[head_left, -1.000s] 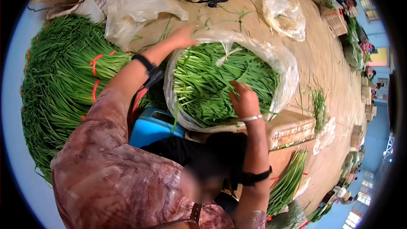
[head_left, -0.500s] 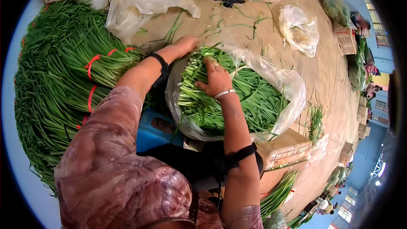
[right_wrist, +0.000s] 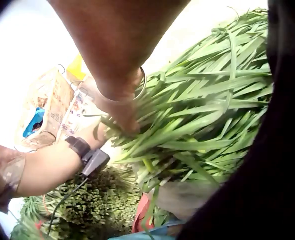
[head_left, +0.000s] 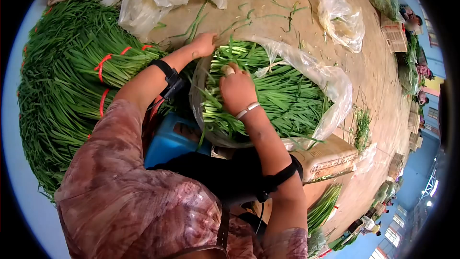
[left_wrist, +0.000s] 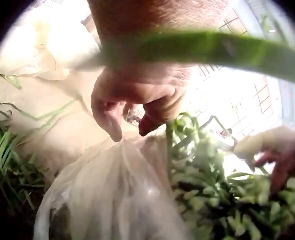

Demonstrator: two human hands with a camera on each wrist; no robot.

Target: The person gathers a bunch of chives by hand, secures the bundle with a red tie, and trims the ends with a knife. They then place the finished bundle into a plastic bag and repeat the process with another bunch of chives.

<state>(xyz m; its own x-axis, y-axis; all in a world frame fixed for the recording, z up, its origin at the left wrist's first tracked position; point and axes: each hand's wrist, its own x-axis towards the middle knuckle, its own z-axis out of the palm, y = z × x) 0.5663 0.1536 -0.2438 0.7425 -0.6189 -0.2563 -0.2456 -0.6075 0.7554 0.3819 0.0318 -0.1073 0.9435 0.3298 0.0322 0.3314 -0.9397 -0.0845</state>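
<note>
- Heap of bundled greens [head_left: 52, 81]: largest mass, at the left of the head view, red ties on some bundles.
- Clear plastic bag [head_left: 338, 84]: mouth up and open, between the heap and a tan crate [head_left: 330, 158]; what carries it is hidden. Step in hand, by my judgement: packing and levelling its contents. Next move probably calls for steadying the rim while the stem ends are pressed even.
- Loose greens [head_left: 287, 98]: inside the bag, close to its rim. Long axis roughly left to right, slanting slightly toward the near side; pale stem ends at the left, leaf tips pointing right.
- Right hand [head_left: 238, 91]: over the stem-end side, fingers bent down among the stems. Whether this grip pinches any: cannot tell, tips hidden.
- Left hand [head_left: 204, 44]: at the bag's far-left rim. Grip seems to pinch the plastic, which rises to a peak at the fingertips [left_wrist: 115, 131].
- Pale plastic tuft [head_left: 266, 70]: smallest, lies across the leaves near the far rim.
</note>
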